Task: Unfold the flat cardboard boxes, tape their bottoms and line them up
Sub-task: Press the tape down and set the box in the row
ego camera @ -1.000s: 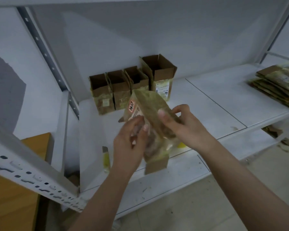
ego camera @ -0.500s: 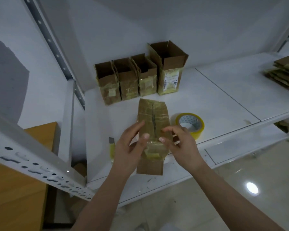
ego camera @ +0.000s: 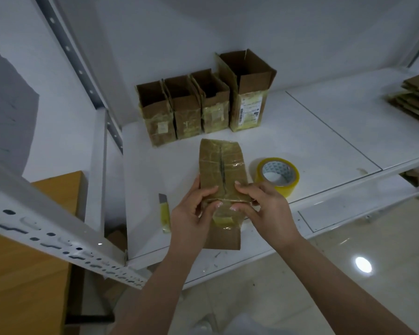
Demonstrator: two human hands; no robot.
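A brown cardboard box (ego camera: 221, 165) stands upside down on the white shelf (ego camera: 312, 151), its closed bottom flaps facing up with a dark seam down the middle. My left hand (ego camera: 194, 209) and my right hand (ego camera: 264, 206) hold its near edge, thumbs on top, fingers curled over the front face. A roll of yellow tape (ego camera: 278, 175) lies just right of the box. Several opened boxes (ego camera: 203, 105) stand in a row at the back of the shelf.
A yellow utility knife (ego camera: 164, 209) lies on the shelf left of my left hand. A stack of flat cardboard boxes (ego camera: 414, 97) sits at the far right. A perforated metal rack beam (ego camera: 46, 228) crosses the lower left, over a wooden surface (ego camera: 22, 274).
The box came down from being held tilted in the air and now stands on the shelf. Both hands slid to its near edge. The tape roll came into view.
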